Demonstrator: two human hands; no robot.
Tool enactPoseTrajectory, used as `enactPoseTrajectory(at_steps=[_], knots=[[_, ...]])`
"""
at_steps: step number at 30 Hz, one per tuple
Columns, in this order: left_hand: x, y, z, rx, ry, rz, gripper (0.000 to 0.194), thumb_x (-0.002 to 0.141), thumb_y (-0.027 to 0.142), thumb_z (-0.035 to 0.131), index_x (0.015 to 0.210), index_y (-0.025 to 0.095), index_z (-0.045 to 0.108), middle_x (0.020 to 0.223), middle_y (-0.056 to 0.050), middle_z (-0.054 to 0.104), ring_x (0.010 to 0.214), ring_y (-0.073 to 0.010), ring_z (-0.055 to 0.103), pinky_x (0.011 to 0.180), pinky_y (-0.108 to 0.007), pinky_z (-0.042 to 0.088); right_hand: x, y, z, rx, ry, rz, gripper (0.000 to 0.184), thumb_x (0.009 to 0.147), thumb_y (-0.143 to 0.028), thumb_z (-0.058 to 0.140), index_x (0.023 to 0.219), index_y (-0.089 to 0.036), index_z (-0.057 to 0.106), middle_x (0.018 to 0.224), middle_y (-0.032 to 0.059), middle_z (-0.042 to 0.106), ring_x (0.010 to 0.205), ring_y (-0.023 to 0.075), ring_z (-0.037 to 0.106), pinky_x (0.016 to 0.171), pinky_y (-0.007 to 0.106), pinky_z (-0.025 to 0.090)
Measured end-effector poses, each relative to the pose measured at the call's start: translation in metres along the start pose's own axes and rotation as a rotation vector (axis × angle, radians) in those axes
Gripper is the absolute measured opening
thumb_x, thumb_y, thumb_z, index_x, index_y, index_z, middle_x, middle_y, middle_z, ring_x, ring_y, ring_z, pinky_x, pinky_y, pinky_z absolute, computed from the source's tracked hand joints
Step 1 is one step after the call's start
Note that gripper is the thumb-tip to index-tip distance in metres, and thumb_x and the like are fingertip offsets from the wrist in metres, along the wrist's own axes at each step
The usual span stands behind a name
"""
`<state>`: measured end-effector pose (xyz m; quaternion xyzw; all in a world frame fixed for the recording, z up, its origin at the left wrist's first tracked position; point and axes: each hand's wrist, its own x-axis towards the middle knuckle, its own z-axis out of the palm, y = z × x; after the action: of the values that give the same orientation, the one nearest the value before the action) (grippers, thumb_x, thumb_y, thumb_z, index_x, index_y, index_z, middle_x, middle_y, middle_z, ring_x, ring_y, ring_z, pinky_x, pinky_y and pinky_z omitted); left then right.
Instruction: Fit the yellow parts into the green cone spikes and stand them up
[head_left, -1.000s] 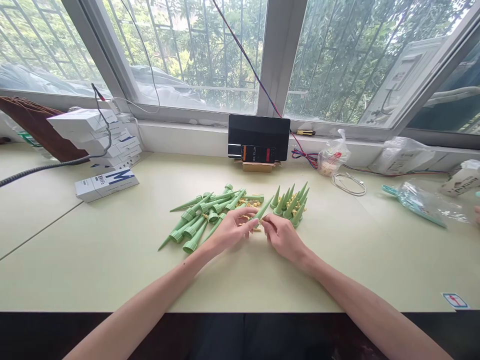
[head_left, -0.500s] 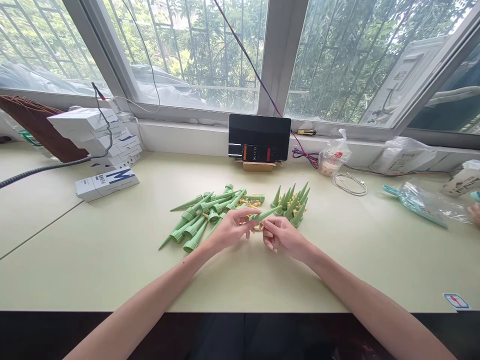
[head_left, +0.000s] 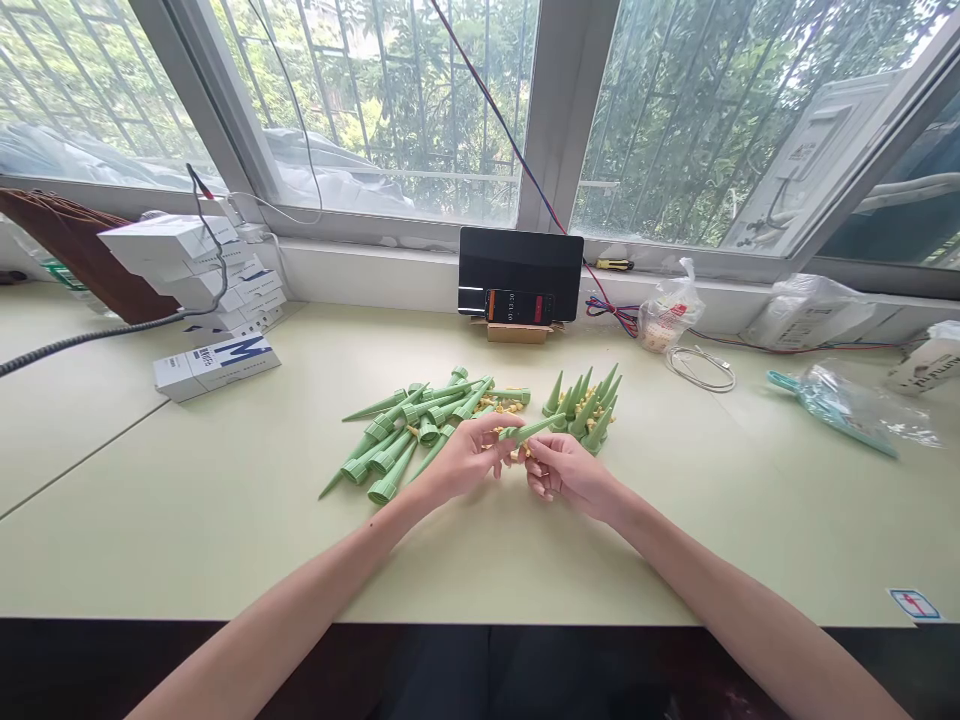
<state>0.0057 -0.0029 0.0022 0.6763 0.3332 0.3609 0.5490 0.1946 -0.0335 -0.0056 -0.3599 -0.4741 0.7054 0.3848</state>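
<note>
My left hand (head_left: 474,455) is closed on a green plastic watering spike (head_left: 541,428), whose pointed end slants up to the right. Right beside it, my right hand (head_left: 566,468) pinches a small yellow plastic valve (head_left: 528,450) close to the spike; the fingers partly hide it, and I cannot tell whether the two touch. To the left lies a loose pile of green spikes (head_left: 386,455) with capped ends. Yellow valves (head_left: 511,404) are heaped behind my left hand. Several spikes (head_left: 592,405) stand upright in a group behind my right hand, with yellow parts among them.
A phone (head_left: 519,307) showing a timer leans on a dark tablet (head_left: 521,260) by the window. White boxes (head_left: 217,366) are at the left. A coiled white cable (head_left: 701,370), a bagged item (head_left: 667,312) and a teal-edged clear plastic thing (head_left: 840,415) lie at the right.
Both hands stay almost in place, with the spike and the valve still in them. The spike's tip has shifted very slightly; the view has moved a little.
</note>
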Motion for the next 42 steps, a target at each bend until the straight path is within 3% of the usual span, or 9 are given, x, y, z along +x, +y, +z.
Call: enactPoseTrajectory(at_steps=[9,12,15,24,33,42], knots=[[-0.001,0.003,0.001,0.019,0.088,-0.063,0.041,0.085,0.046,0.066,0.113,0.015,0.065,0.081,-0.004,0.065,0.054,-0.0094,0.054,0.051,-0.023,0.048,-0.003,0.004,0.006,-0.486,0.311,-0.292,0.035,0.092,-0.055,0.054,0.089,-0.02,0.059,0.078,0.0026,0.063,0.05,0.0128,0.056,0.047,0.027,0.045],[0.0,0.002,0.0,-0.011,0.132,-0.053,0.043,0.084,0.048,0.066,0.111,0.016,0.064,0.085,-0.005,0.065,0.056,-0.0104,0.056,0.052,-0.025,0.05,-0.004,0.005,0.007,-0.675,0.324,-0.388,0.029,0.096,-0.048,0.05,0.094,-0.02,0.06,0.084,0.0052,0.065,0.057,0.0151,0.057,0.053,0.029,0.046],[0.0,0.004,0.001,-0.011,0.143,-0.053,0.043,0.084,0.05,0.066,0.11,0.016,0.064,0.077,-0.002,0.064,0.056,-0.0115,0.056,0.053,-0.025,0.05,-0.004,0.006,0.008,-0.792,0.325,-0.445,0.025,0.096,-0.044,0.051,0.095,-0.02,0.06,0.085,0.006,0.064,0.062,0.0168,0.057,0.057,0.03,0.046],[-0.002,0.007,0.003,-0.002,0.092,-0.063,0.04,0.086,0.049,0.064,0.108,0.016,0.066,0.066,0.0,0.06,0.056,-0.0119,0.056,0.056,-0.026,0.05,-0.002,0.012,0.003,-0.969,0.368,-0.553,0.029,0.099,-0.038,0.045,0.078,-0.021,0.056,0.067,0.0005,0.054,0.057,0.0149,0.046,0.057,0.028,0.037],[-0.002,0.002,0.001,-0.019,0.052,-0.036,0.04,0.086,0.047,0.066,0.109,0.015,0.067,0.066,0.0,0.061,0.054,-0.0106,0.056,0.054,-0.025,0.051,-0.006,0.01,0.007,-0.845,0.341,-0.483,0.034,0.098,-0.042,0.047,0.072,-0.021,0.051,0.064,0.0007,0.056,0.055,0.0147,0.05,0.054,0.028,0.038],[-0.002,0.001,-0.002,-0.032,0.046,-0.01,0.038,0.086,0.041,0.068,0.112,0.014,0.068,0.071,-0.002,0.065,0.052,-0.0093,0.056,0.051,-0.022,0.05,-0.006,0.005,0.008,-0.296,0.221,-0.284,0.038,0.092,-0.052,0.057,0.072,-0.02,0.053,0.059,-0.001,0.057,0.045,0.0121,0.052,0.045,0.027,0.042]])
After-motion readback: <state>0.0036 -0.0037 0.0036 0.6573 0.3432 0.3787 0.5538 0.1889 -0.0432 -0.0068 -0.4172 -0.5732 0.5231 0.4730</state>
